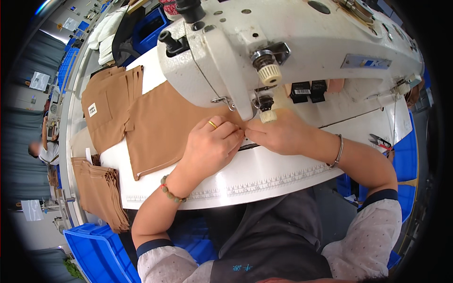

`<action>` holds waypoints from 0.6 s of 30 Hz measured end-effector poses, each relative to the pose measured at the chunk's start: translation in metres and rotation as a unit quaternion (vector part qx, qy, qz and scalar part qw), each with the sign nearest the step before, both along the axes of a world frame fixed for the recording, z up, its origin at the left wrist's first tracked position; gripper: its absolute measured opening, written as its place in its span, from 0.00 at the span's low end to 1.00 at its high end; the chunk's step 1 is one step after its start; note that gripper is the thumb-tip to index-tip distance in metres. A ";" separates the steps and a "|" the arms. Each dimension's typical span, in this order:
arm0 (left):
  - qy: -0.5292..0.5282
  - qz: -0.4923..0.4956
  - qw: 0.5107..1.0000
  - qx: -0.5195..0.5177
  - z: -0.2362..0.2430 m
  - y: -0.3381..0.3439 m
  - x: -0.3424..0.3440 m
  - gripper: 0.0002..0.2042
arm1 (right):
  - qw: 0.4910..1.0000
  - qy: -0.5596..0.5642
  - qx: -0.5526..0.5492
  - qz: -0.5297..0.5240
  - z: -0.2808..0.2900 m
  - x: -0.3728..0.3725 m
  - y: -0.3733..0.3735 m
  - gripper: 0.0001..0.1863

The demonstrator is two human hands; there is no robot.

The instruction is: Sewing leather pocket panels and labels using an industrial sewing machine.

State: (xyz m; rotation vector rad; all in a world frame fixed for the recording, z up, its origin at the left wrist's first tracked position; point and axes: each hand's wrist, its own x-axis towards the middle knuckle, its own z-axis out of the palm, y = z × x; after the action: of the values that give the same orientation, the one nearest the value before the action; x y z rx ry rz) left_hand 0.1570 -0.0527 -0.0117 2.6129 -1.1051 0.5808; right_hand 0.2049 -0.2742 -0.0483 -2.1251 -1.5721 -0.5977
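A white sewing machine (214, 66) stands over a brown fabric panel (163, 120), which runs from the left to beneath the machine's head. My left hand (211, 144), with a ring on one finger, rests over the panel's near edge and pinches it close to the needle area. Against its fingertips, my right hand (278, 133) is closed in a pinch as well; what lies between its fingers is too small to make out. The machine's head hides the needle and part of the cloth.
Brown pieces with a pocket and white label (106, 111) lie at the left, above a folded brown stack (96, 186) overhanging the table edge. Thread snips (380, 141) lie at the right. Blue bins (101, 252) stand below. A ruler strip (245, 188) follows the front edge.
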 end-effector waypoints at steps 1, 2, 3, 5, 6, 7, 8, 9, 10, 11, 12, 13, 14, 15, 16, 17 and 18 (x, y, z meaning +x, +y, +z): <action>-0.005 0.001 1.000 -0.004 0.000 0.000 0.002 0.04 | 1.000 0.000 0.000 0.000 0.000 0.003 0.001 0.05; -0.006 0.009 1.000 -0.006 0.000 0.000 0.004 0.05 | 1.000 0.017 -0.013 -0.011 -0.001 0.005 0.002 0.04; -0.004 0.015 1.000 -0.007 -0.001 0.001 0.006 0.06 | 0.999 0.029 -0.026 -0.026 -0.001 0.008 0.003 0.03; -0.009 0.021 1.000 -0.009 -0.002 0.002 0.011 0.07 | 0.998 0.036 -0.012 -0.040 -0.001 0.011 0.004 0.02; -0.006 0.024 1.000 -0.008 -0.003 0.002 0.013 0.08 | 0.997 0.040 0.001 -0.059 -0.001 0.011 0.004 0.02; -0.007 0.025 1.000 -0.012 -0.004 0.003 0.015 0.08 | 0.997 0.041 -0.001 -0.058 -0.001 0.011 0.003 0.02; -0.016 0.019 1.000 -0.013 -0.004 0.004 0.016 0.09 | 0.998 0.018 -0.013 -0.066 0.000 0.011 0.002 0.02; -0.018 0.014 1.000 -0.010 -0.005 0.005 0.017 0.10 | 0.997 -0.005 -0.026 -0.073 0.001 0.010 0.001 0.02; -0.024 0.016 0.999 -0.015 -0.005 0.007 0.017 0.10 | 0.997 -0.005 -0.027 -0.071 0.001 0.009 0.001 0.02; -0.002 0.006 1.000 -0.017 -0.004 0.009 0.016 0.11 | 0.996 0.008 -0.031 -0.086 0.002 0.008 0.001 0.03; 0.027 -0.001 0.999 -0.018 -0.003 0.010 0.016 0.11 | 0.994 0.021 -0.033 -0.101 0.002 0.007 0.000 0.03; 0.021 -0.003 1.000 -0.019 -0.002 0.012 0.015 0.11 | 0.994 0.021 -0.034 -0.100 0.003 0.006 -0.001 0.03; 0.029 -0.002 1.000 -0.009 -0.001 0.013 0.013 0.12 | 0.995 0.047 -0.007 -0.089 0.004 0.005 -0.003 0.04; 0.039 -0.004 0.999 0.002 -0.001 0.013 0.011 0.12 | 0.994 0.072 0.020 -0.077 0.005 0.004 -0.005 0.05; 0.036 -0.001 0.999 0.001 0.000 0.014 0.011 0.12 | 0.994 0.072 0.019 -0.077 0.005 0.004 -0.005 0.05; 0.029 -0.002 1.000 0.004 0.000 0.014 0.010 0.14 | 0.994 0.075 0.024 -0.079 0.006 0.004 -0.006 0.05; 0.022 -0.003 1.000 0.007 0.000 0.014 0.010 0.16 | 0.993 0.085 0.027 -0.080 0.007 0.004 -0.006 0.04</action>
State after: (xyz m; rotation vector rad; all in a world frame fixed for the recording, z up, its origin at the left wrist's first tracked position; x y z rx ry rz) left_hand 0.1667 -0.0388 -0.0115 2.6209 -1.1078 0.5143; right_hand 0.2089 -0.2804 -0.0417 -2.2113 -1.2911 -0.4904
